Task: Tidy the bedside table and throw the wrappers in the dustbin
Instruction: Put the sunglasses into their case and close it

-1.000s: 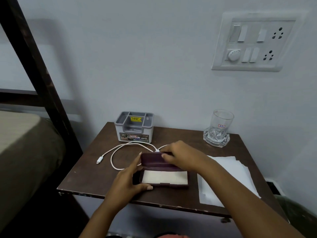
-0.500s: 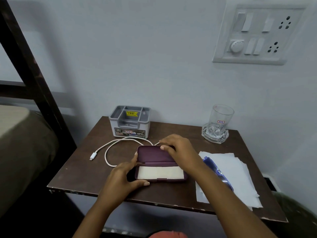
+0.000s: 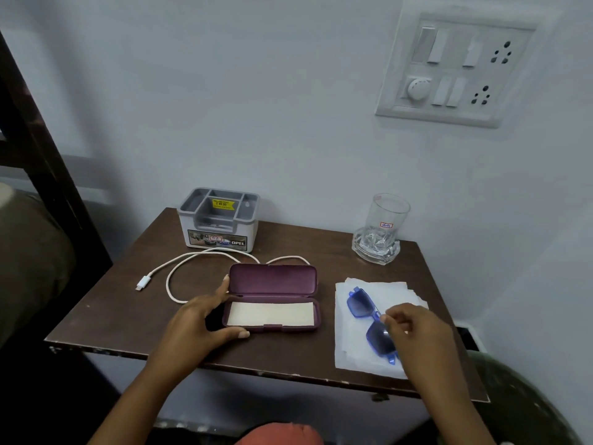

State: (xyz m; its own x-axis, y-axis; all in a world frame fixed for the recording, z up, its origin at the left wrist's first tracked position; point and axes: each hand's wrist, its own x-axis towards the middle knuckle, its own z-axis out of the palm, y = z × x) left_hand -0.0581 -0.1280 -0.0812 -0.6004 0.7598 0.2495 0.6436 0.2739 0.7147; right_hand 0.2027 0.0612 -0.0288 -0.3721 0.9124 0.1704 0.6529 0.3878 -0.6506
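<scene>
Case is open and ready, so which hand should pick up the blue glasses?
Right. The right hand is over the blue glasses on the paper; the left hand holds the open case at its left end.

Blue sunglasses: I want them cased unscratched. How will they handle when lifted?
The sunglasses look like thin plastic, probably light and stiff. Lying flat, they shouldn't roll but may slide on the loose paper. Lenses likely scratch, so the bridge, by the right hand, seems safest; the left hand holds the case.
</scene>
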